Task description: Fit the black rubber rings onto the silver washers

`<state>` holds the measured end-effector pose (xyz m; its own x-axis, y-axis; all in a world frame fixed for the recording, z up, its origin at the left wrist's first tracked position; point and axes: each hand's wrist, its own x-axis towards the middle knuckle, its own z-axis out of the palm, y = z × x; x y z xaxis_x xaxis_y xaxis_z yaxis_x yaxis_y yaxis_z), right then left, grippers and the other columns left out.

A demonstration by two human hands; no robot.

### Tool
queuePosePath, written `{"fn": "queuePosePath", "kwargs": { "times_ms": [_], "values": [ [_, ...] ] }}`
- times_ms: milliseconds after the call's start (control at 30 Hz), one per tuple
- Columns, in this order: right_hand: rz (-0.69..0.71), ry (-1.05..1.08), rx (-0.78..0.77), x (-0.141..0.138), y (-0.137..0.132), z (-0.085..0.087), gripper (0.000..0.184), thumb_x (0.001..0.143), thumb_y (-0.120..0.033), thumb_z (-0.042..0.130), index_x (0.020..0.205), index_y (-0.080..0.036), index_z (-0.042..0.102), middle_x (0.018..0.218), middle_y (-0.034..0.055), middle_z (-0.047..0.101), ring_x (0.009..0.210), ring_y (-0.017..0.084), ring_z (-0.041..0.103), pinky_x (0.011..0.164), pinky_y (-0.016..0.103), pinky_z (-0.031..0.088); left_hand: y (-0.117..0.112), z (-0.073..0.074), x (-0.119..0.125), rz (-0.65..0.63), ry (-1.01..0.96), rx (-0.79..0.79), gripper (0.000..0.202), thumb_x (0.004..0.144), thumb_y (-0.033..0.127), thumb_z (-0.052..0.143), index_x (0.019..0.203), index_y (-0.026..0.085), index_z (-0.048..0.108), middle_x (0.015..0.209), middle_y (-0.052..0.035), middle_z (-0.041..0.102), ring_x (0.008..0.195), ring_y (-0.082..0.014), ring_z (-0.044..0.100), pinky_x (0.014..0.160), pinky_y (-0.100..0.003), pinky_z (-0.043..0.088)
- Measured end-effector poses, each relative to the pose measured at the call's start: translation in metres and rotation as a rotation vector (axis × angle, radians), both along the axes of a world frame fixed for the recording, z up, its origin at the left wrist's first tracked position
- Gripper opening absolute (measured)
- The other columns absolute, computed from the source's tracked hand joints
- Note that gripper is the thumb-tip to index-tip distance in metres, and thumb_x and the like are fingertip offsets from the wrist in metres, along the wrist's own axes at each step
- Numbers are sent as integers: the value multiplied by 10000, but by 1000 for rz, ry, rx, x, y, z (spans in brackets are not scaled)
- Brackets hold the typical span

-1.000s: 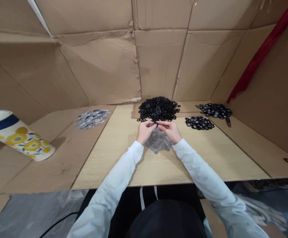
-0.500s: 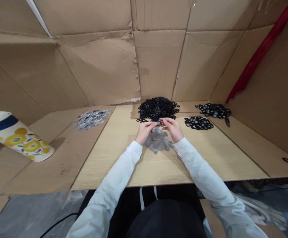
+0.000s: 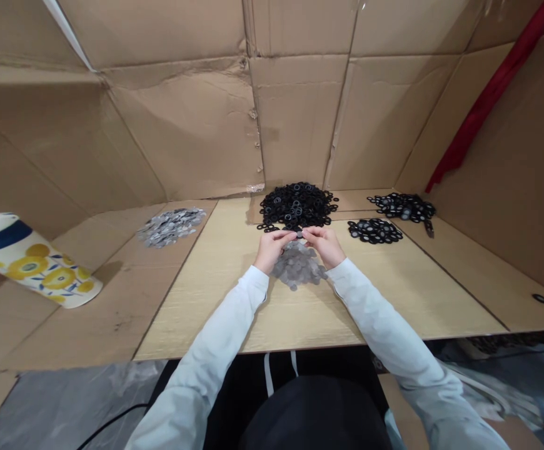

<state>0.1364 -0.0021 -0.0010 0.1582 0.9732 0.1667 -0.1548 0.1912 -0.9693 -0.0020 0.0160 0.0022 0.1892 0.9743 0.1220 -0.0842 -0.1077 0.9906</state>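
My left hand (image 3: pixel 271 249) and my right hand (image 3: pixel 326 245) meet fingertip to fingertip, pinching a small black ring with a grey disc (image 3: pixel 299 234) between them. My fingers cover much of its rim. Just below, between my wrists, lies a heap of thin grey discs (image 3: pixel 299 265). Behind my fingertips rises a large heap of black rings (image 3: pixel 299 203). To the right is a pile of black rings with grey centres (image 3: pixel 375 231), and a similar pile (image 3: pixel 404 207) sits farther back.
Shiny silver discs (image 3: pixel 172 226) form a pile at the left. A flowered cylinder (image 3: pixel 42 265) leans at the far left. One black ring (image 3: pixel 541 299) lies alone near the right edge. Cardboard walls (image 3: pixel 187 131) enclose the table (image 3: pixel 197 312), and a red strip (image 3: pixel 492 94) hangs at right.
My right hand has closed in toward the left, its fingertips now against the piece beside my left fingers. The piece looks tilted flatter; the piles have not changed.
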Motion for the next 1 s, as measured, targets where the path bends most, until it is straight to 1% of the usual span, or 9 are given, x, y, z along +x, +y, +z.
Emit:
{"fn": "queuePosePath", "kwargs": {
  "times_ms": [133,200,300,400,500,633,700,800,1000],
  "values": [
    [188,108,-79,3,-2,1,309,516,-427,742,651,-167,647,715,50,657,648,144,572,576,268,458,2,0,-2,-118,-69,-98,324,535,367,742,749,128,703,606,-16,593,470,-36,340,407,-192,183],
    [228,129,-104,4,-3,2,313,525,-420,741,680,-163,652,740,59,666,670,152,584,587,274,462,3,0,-3,-157,-98,-129,328,523,366,751,739,125,697,627,-20,596,489,-37,352,411,-188,191],
    [138,91,-93,4,-2,2,321,516,-420,745,680,-159,654,708,44,660,645,141,571,560,262,447,3,1,-3,-168,-120,-149,316,518,352,755,729,126,692,668,-25,617,497,-35,350,416,-190,188],
    [13,-8,-42,2,-2,3,329,516,-442,737,664,-159,659,663,24,642,597,123,536,527,249,424,2,1,-3,-121,-113,-149,313,523,344,753,741,129,692,670,-21,620,493,-35,347,417,-197,187],
    [-7,-85,-8,-1,-2,3,343,527,-471,723,640,-153,658,625,21,620,570,119,515,510,248,413,0,1,-2,-79,-84,-136,318,543,357,741,761,131,690,608,0,579,474,-34,339,413,-197,182],
    [-38,-237,85,-1,-1,-1,302,561,-447,705,626,-157,651,631,26,612,596,133,520,534,259,419,-1,0,0,-58,-4,-35,321,626,418,681,759,127,680,498,29,481,437,-41,335,401,-196,196],
    [-57,-336,167,-1,0,-4,254,615,-420,665,645,-168,654,673,31,617,642,145,531,564,267,427,2,-1,0,-29,52,90,304,646,417,666,757,134,677,537,14,531,470,-58,398,430,-199,272],
    [-92,-423,223,0,1,-6,213,628,-384,647,637,-172,645,718,41,612,687,158,536,591,278,434,6,-2,-1,-13,126,255,250,625,363,689,740,141,681,684,-19,635,590,-95,507,557,-223,386],
    [11,-270,117,0,4,-6,235,587,-382,657,639,-157,618,715,42,601,679,154,535,612,285,440,8,0,-5,-34,162,243,236,650,366,660,667,130,669,608,-12,616,599,-118,519,607,-248,394]
  ]
}}
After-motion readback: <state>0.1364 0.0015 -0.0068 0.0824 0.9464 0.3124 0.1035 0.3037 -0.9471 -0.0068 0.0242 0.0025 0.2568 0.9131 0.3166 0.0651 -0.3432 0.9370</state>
